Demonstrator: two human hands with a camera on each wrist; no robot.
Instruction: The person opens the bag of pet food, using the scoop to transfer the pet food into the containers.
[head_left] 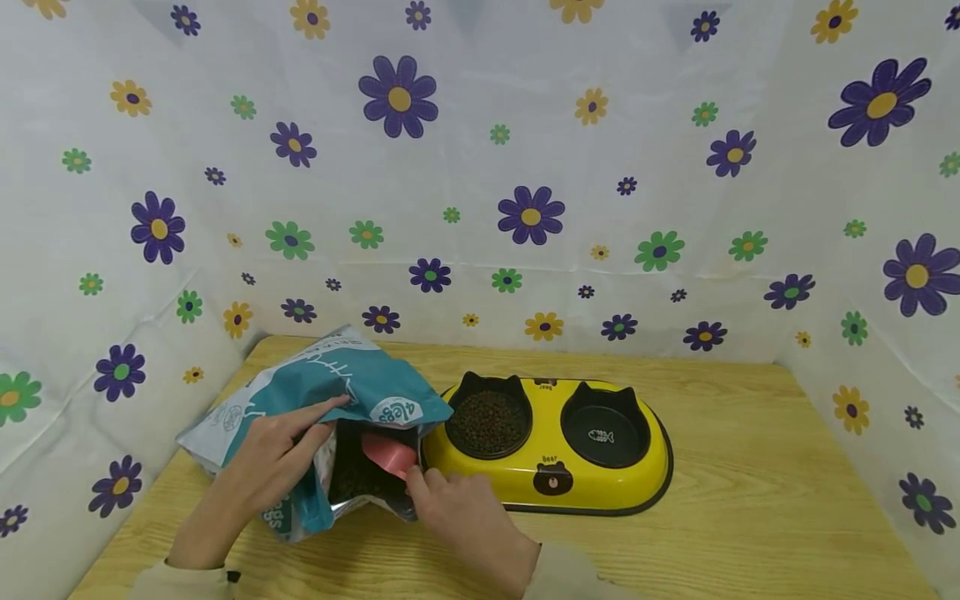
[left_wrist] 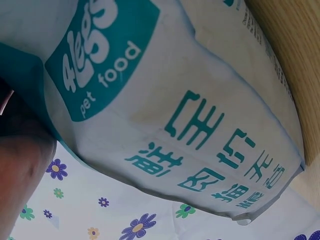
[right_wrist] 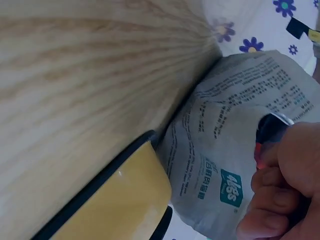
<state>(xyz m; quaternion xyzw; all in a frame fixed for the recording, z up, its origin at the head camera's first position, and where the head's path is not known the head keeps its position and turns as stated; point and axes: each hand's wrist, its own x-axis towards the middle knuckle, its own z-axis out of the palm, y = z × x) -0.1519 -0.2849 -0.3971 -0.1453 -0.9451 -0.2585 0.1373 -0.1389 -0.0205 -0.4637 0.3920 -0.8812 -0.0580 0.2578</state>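
A teal and white pet food bag [head_left: 330,375] lies tilted on the table's left side, its mouth facing the person, with brown kibble [head_left: 360,475] inside. My left hand [head_left: 273,454] grips the upper edge of the mouth, index finger stretched along the bag; some of its fingers are hidden. My right hand [head_left: 468,521] holds a pink scoop [head_left: 390,455] by its handle, the scoop's head inside the mouth. In the right wrist view, curled fingers [right_wrist: 272,197] are beside the bag [right_wrist: 210,155], and only a sliver of the scoop shows.
Right of the bag, touching or nearly so, stands a yellow double feeder [head_left: 517,487] with cat-eared black bowls. Kibble fills the left bowl [head_left: 487,423]; the right bowl [head_left: 603,427] shows a fishbone print. Flowered cloth [head_left: 480,167] walls the wooden table [head_left: 757,475] at the back and sides.
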